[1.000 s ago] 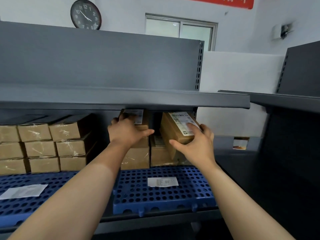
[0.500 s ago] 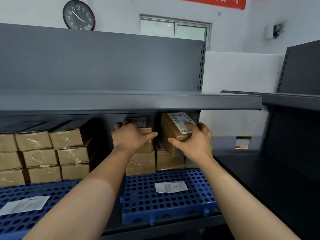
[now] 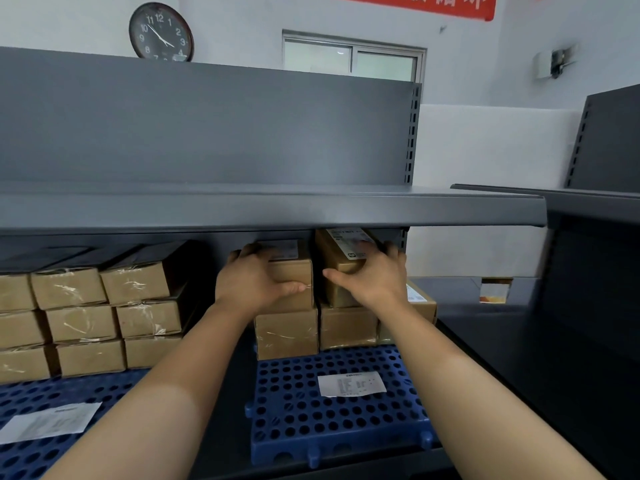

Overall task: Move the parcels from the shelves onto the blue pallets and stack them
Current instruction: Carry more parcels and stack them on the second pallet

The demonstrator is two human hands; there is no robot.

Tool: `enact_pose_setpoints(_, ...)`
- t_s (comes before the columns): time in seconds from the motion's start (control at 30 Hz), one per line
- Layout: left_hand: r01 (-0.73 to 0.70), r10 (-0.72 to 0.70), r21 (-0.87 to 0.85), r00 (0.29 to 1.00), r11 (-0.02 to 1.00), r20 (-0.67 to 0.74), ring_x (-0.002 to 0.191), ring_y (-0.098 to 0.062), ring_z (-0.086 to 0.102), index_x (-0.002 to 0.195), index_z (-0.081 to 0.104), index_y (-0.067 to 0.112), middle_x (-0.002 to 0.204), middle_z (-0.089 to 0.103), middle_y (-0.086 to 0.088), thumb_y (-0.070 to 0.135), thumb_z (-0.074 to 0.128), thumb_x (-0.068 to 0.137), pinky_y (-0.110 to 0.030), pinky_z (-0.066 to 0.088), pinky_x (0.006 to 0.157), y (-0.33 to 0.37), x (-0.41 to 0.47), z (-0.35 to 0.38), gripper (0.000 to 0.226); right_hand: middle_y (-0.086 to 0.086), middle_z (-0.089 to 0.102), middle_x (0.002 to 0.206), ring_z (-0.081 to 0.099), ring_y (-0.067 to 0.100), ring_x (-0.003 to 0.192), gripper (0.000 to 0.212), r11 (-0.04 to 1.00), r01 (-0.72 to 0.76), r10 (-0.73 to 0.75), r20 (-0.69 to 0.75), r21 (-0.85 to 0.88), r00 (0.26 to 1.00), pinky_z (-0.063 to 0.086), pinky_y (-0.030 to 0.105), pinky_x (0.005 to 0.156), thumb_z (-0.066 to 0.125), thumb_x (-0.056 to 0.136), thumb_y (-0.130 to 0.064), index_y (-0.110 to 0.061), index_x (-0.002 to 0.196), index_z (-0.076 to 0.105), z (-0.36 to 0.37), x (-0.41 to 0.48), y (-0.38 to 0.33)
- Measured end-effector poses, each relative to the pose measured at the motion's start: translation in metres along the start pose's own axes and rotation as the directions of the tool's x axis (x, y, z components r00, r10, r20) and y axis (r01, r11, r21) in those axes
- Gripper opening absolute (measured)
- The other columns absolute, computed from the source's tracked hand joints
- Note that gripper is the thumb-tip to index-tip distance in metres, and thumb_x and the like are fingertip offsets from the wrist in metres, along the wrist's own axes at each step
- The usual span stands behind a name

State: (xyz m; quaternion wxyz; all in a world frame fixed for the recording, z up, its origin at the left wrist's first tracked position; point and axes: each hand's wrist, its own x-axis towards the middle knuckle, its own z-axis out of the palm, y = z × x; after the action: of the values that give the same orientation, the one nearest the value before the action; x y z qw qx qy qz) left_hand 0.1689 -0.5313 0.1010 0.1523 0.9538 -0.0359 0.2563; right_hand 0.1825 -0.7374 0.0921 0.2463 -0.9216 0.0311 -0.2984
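Note:
Two short stacks of brown cardboard parcels stand at the back of a small blue pallet (image 3: 346, 420) on the lower shelf. My left hand (image 3: 252, 280) grips the upper parcel of the left stack (image 3: 294, 271), which rests on a lower parcel (image 3: 286, 332). My right hand (image 3: 372, 278) holds a tilted parcel with a white label (image 3: 341, 251) on top of the right stack (image 3: 348, 327). Another labelled parcel (image 3: 420, 299) lies just right of that stack, partly hidden by my right wrist.
A larger block of stacked parcels (image 3: 86, 320) sits on a second blue pallet (image 3: 41, 441) at left. Paper slips lie on both pallets. A grey upper shelf (image 3: 277, 207) overhangs the stacks closely. A dark shelf unit (image 3: 588, 306) stands at right.
The view has moved closer and the shelf edge now hides more of the parcel tops. My right hand has pushed the labelled parcel further back and flatter onto the right stack.

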Motion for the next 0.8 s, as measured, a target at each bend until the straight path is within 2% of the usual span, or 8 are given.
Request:
enact_pose_setpoints(0.17,-0.017,0.017,-0.064,1.0,0.998,-0.007,0.13,-0.027,0.038,0.138,0.043,0.03,0.143,0.043,0.001,0.072,0.069,0.061,-0.037,0.04,0.098,-0.009,0.0,0.002,0.09,0.019,0.033,0.146,0.025,0.036,0.133,0.091,0.991,0.0,0.015,0.107,-0.135,0.994,0.03,0.041,0.104,0.044,0.067,-0.086,-0.025,0.134,0.053,0.003,0.007,-0.007)
enact_pose_setpoints(0.27,-0.023,0.021,-0.105,1.0,0.994,-0.018,0.129,-0.025,0.04,0.138,0.044,0.029,0.142,0.043,0.002,0.069,0.072,0.061,-0.036,0.041,0.097,-0.012,-0.001,0.004,0.091,0.018,0.03,0.149,0.021,0.036,0.135,0.086,0.993,-0.002,0.024,0.193,-0.115,0.981,0.029,0.042,0.105,0.034,0.076,-0.081,-0.026,0.142,0.043,0.002,0.011,-0.005)
enact_pose_setpoints(0.5,-0.026,0.023,-0.125,0.999,0.992,-0.025,0.128,-0.025,0.04,0.139,0.043,0.027,0.142,0.042,0.001,0.066,0.072,0.063,-0.037,0.041,0.098,-0.011,0.0,0.007,0.091,0.014,0.033,0.144,0.023,0.033,0.134,0.069,1.0,0.026,-0.027,0.246,0.008,0.969,0.03,0.038,0.105,0.052,0.083,-0.055,-0.029,0.145,0.036,-0.006,0.01,-0.002)
enact_pose_setpoints(0.7,-0.035,0.032,-0.115,0.999,0.993,-0.02,0.131,-0.027,0.036,0.142,0.038,0.029,0.146,0.037,0.0,0.067,0.071,0.063,-0.038,0.038,0.101,-0.009,-0.001,0.01,0.093,0.012,0.024,0.152,0.02,0.032,0.138,0.075,0.999,0.044,-0.037,0.214,-0.028,0.976,0.026,0.037,0.109,0.053,0.082,-0.06,-0.032,0.147,0.031,-0.005,0.008,0.004)
enact_pose_setpoints(0.8,-0.052,0.05,-0.028,0.997,0.998,-0.055,0.133,-0.031,0.033,0.143,0.035,0.03,0.148,0.035,-0.004,0.074,0.062,0.066,-0.043,0.033,0.105,-0.007,-0.005,0.008,0.093,0.012,0.025,0.153,0.02,0.032,0.139,0.075,0.995,0.079,-0.069,0.168,-0.053,0.983,0.024,0.038,0.111,0.053,0.082,-0.062,-0.03,0.147,0.032,-0.008,0.003,0.005)
